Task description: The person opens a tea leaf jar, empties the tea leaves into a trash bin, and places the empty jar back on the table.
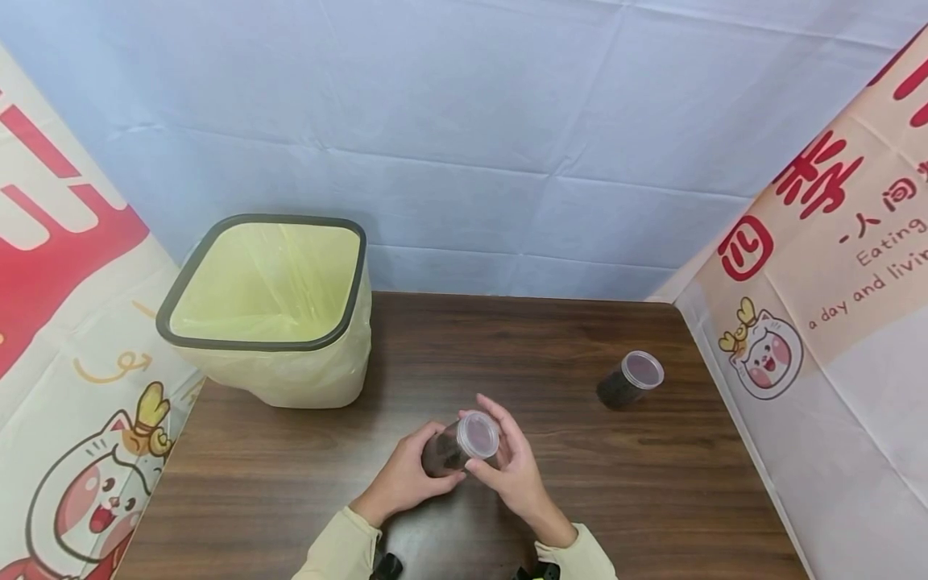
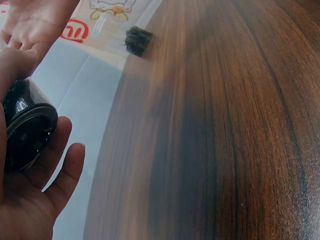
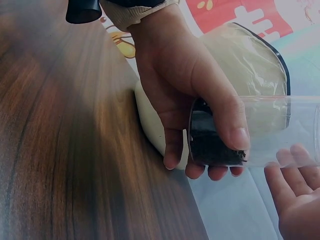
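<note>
A pale blue cloth (image 1: 464,121) hangs behind the bin (image 1: 312,380), and the wooden table (image 1: 536,338) under the bin stretches out to its right. The bin, lined with a yellowish bag, is the bulkiest item on it. To the right of the bin and nearer the person, the left hand (image 1: 408,477) grasps the lower part of a clear jar (image 1: 444,453), its thumb across the wall. The right hand (image 1: 520,477) is about the other end, fingers loosely extended and unclenched, touching or nearly so; how firmly it bears there cannot be told. The jar is held tilted, its base (image 2: 31,137) toward the bin side. A second jar (image 1: 618,388) stands well to the right of the bin, beyond both hands. The held jar looks like thin, stiff plastic: probably light, smooth enough to slip or spin under dry fingers, and liable to crack if dropped. The dark filling (image 3: 215,146) sits at the base, so weight should gather there; a full wrap low on the wall seems safest, leaving the translucent lid (image 1: 478,435) to a light fingertip hold around its rim.
</note>
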Tool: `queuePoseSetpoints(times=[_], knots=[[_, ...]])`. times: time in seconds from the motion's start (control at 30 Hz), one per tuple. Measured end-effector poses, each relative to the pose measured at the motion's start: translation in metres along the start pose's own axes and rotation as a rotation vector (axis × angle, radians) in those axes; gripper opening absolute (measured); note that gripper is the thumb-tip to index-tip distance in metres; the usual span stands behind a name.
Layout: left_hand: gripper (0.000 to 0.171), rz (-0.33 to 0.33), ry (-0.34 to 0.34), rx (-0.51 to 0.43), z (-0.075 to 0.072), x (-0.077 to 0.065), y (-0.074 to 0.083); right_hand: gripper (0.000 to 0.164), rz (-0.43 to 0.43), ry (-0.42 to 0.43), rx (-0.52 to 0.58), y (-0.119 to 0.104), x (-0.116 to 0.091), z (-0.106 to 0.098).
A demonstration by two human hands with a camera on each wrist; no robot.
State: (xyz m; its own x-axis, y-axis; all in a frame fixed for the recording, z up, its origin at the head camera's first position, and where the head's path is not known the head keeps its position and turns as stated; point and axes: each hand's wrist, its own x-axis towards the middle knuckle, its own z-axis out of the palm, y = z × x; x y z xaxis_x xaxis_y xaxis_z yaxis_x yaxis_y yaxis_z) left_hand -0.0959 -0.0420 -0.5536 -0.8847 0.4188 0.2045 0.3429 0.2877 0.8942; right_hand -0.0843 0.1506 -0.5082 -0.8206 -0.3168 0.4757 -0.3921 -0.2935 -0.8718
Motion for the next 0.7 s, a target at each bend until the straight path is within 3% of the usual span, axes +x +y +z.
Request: queuePoseSetpoints(times=[0.27,0.5,0.7], knots=[[0.05,-0.028,0.015,-0.006,0.0,0.0,0.004,0.077,0.03,0.001,0.032,0.001,-0.001,-0.001],[0.046,-0.047,0.007,-0.002,-0.013,-0.001,0.04,0.067,0.04,0.023,0.023,0.003,-0.002,0.0],[0.045,-0.061,0.004,-0.011,-0.013,0.0,0.044,0.061,0.011,0.034,0.008,0.002,0.0,0.002]])
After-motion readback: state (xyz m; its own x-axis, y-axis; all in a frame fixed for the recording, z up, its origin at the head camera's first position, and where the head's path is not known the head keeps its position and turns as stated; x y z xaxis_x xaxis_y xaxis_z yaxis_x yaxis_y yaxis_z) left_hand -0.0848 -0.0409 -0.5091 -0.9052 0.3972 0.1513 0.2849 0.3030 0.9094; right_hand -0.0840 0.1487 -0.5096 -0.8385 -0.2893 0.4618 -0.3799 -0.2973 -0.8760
